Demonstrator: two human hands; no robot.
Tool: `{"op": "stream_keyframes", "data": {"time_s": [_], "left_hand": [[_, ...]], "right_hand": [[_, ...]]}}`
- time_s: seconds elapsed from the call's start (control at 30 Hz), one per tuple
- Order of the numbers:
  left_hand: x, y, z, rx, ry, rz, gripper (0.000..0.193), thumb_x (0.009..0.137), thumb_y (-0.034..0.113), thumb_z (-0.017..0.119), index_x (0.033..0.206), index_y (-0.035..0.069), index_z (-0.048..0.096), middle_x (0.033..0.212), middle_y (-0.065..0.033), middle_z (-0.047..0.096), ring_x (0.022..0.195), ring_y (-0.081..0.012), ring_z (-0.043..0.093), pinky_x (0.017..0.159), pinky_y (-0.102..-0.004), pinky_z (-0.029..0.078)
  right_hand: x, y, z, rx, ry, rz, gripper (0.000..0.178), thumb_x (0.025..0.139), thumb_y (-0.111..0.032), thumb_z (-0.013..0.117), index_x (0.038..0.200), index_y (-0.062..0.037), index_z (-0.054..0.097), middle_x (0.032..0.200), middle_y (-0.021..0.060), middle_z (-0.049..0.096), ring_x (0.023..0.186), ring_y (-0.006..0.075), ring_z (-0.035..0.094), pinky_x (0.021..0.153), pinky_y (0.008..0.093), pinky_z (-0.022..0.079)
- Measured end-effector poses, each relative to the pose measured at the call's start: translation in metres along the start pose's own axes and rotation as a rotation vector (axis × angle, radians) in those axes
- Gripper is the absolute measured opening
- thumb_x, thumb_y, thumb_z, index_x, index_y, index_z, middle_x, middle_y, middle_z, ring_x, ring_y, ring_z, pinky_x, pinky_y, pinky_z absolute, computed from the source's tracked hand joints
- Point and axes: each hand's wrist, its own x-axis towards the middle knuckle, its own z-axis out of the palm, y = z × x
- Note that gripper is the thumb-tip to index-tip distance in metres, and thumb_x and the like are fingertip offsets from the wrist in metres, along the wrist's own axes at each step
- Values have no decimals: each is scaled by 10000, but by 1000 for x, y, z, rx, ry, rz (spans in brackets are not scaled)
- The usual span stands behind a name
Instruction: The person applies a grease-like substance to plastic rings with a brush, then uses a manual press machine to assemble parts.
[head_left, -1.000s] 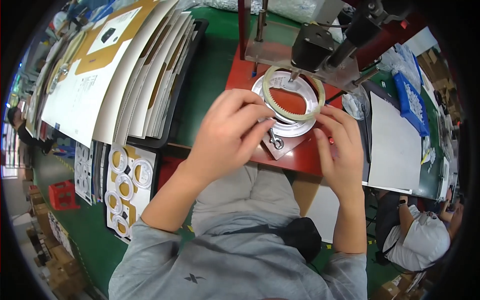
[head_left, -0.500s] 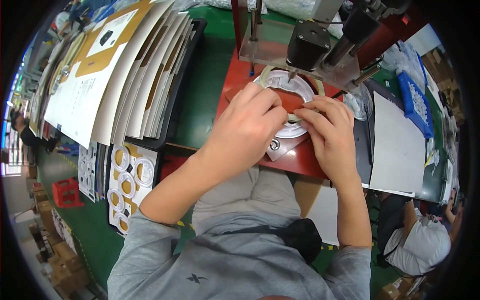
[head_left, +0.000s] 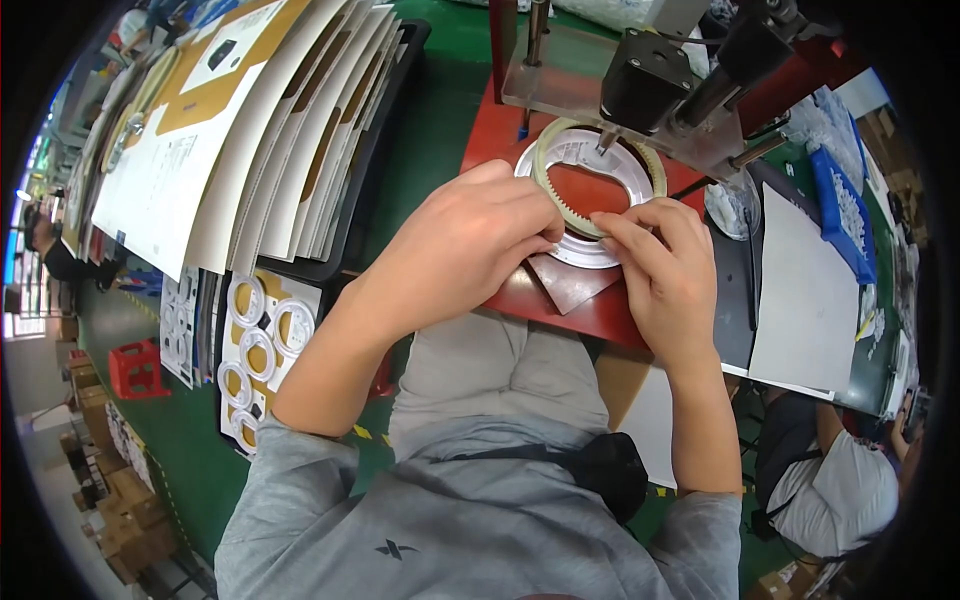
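Observation:
On the red machine base lies a white plastic ring. A cream ring with inner teeth is over it, slightly off-centre and apparently tilted. My right hand pinches the near right edge of the toothed ring between thumb and fingers. My left hand is closed at the near left side of the rings, fingertips curled together; what they hold, if anything, is hidden. A brown triangular plate shows below the white ring. The machine's metal tip stands just over the far part of the rings.
A black motor on a clear plate overhangs the rings. Tall cardboard sheets fill a black tray at left, with white rings on a board below. At right are grey-white sheet and a blue bin of small white parts.
My left fingers have drawn back leftward from the toothed ring's near edge. More of the toothed ring shows, and the view has shifted slightly. My right hand still pinches its edge.

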Motion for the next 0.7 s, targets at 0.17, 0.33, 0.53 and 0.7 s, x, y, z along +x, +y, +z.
{"op": "stream_keyframes", "data": {"time_s": [0.17, 0.33, 0.53, 0.7], "left_hand": [[1, -9, -1, -34, -63, -2, 100, 843, 36, 750, 917, 12, 686, 890, -97, 695, 855, -306, 621, 788, -400, 516], [2, -17, -4, -54, -104, -31, 89, 847, 55, 752, 917, 18, 710, 883, -99, 706, 873, -302, 643, 789, -397, 525], [-3, -21, 1, -64, -81, -13, 86, 828, 66, 770, 894, 31, 726, 914, -90, 701, 901, -287, 647, 802, -393, 528], [-23, -7, 9, 159, 60, 61, 172, 813, 94, 779, 982, 68, 755, 1088, -92, 651, 1044, -293, 630, 879, -380, 532]], "right_hand": [[-1, 0, 4, -19, 46, -2, 313, 767, -8, 766, 1060, -119, 780, 965, 41, 663, 974, 259, 641, 773, 389, 464], [1, 1, 5, -8, 34, -10, 298, 777, -16, 778, 1060, -109, 781, 966, 55, 661, 988, 275, 645, 807, 402, 487], [2, -1, 1, -3, 6, 0, 278, 802, -10, 784, 1066, -96, 779, 988, 72, 667, 1007, 299, 641, 868, 413, 515], [2, 1, -2, -15, -20, -4, 283, 800, -5, 789, 1075, -73, 775, 996, 87, 671, 1005, 304, 638, 875, 403, 523]]}}
